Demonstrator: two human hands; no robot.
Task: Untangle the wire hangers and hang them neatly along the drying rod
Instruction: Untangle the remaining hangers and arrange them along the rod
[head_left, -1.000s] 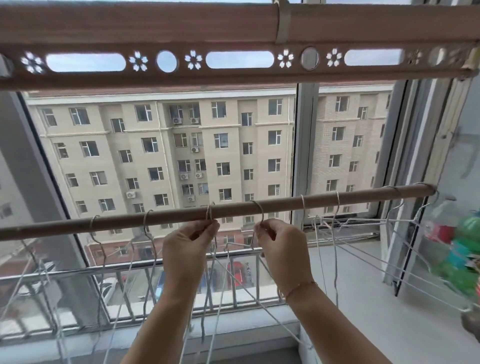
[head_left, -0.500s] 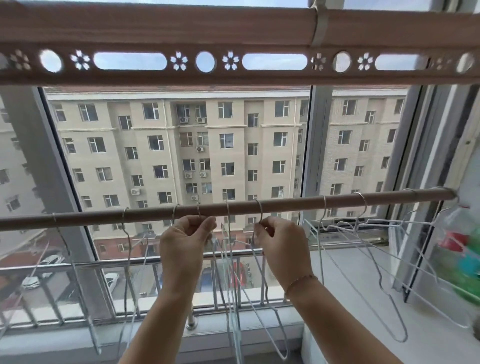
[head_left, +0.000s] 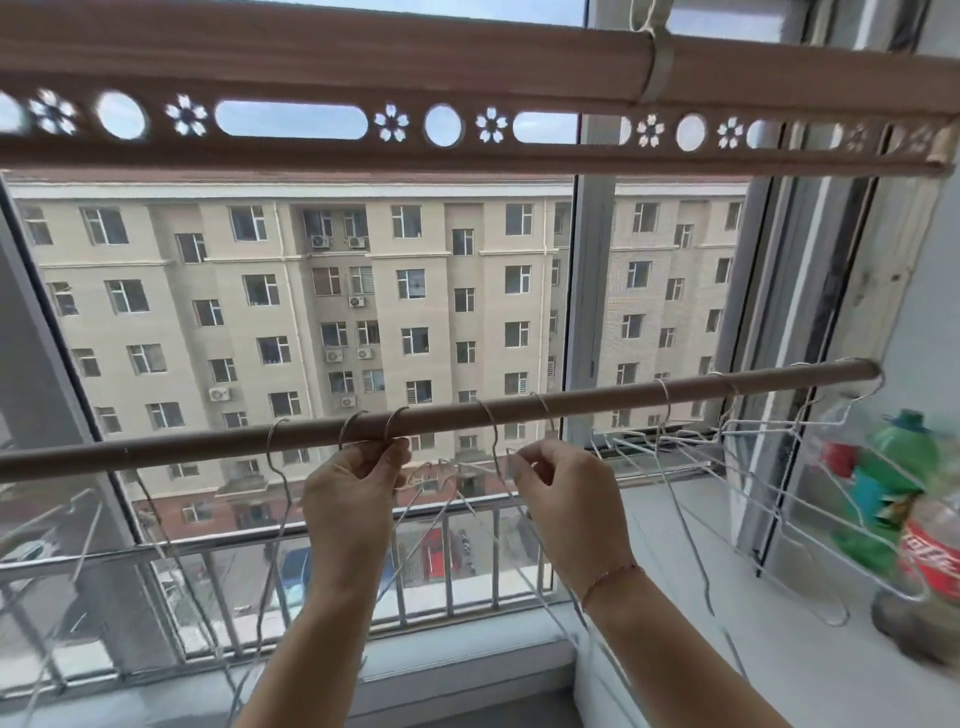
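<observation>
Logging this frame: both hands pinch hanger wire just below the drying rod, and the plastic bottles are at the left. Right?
No: the head view shows the plastic bottles at the right. The left hand and right hand do pinch hanger wire just below the drying rod.

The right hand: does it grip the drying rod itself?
No, the right hand is below the drying rod, and its fingers pinch a wire hanger that hooks over the rod.

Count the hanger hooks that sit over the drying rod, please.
7 clear hooks: one far left, two above the left hand, one between the hands, one above the right hand, two further right. The drying rod's right end may carry more, too faint to tell.
</observation>
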